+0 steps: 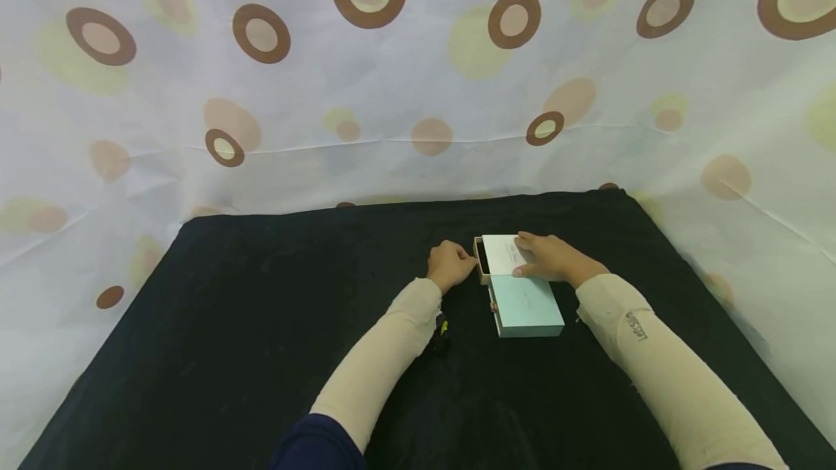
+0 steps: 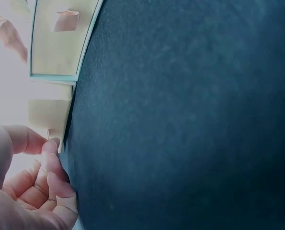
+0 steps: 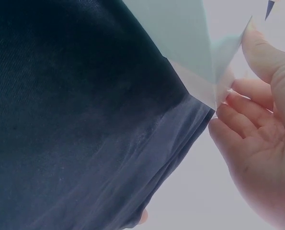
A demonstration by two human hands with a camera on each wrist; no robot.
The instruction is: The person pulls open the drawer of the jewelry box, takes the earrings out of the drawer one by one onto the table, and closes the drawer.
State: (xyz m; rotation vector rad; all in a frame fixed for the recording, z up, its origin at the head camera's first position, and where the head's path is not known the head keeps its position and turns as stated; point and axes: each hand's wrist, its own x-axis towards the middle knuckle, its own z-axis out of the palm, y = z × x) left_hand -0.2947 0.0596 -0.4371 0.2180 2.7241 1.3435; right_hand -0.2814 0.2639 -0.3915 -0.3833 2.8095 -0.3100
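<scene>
A flat mint-green box (image 1: 525, 303) lies on the black-covered table, with a pinkish tab (image 2: 67, 21) on its left side. Beyond it, end to end, sits a cream tray (image 2: 49, 111) with a dark inside showing along its left edge. A white printed card (image 1: 499, 254) covers most of that tray. My left hand (image 1: 449, 265) pinches the tray's left edge near its far corner, between thumb and forefinger. With my right hand (image 1: 551, 258) I hold the card's right side, thumb on its near edge; the fingers lie along the box's side in the right wrist view.
Black cloth (image 1: 261, 325) covers the table, its far edge shortly beyond the tray. A white curtain (image 1: 379, 85) with brown and yellow circles hangs behind and at both sides. Washed-out glare hides part of both wrist views.
</scene>
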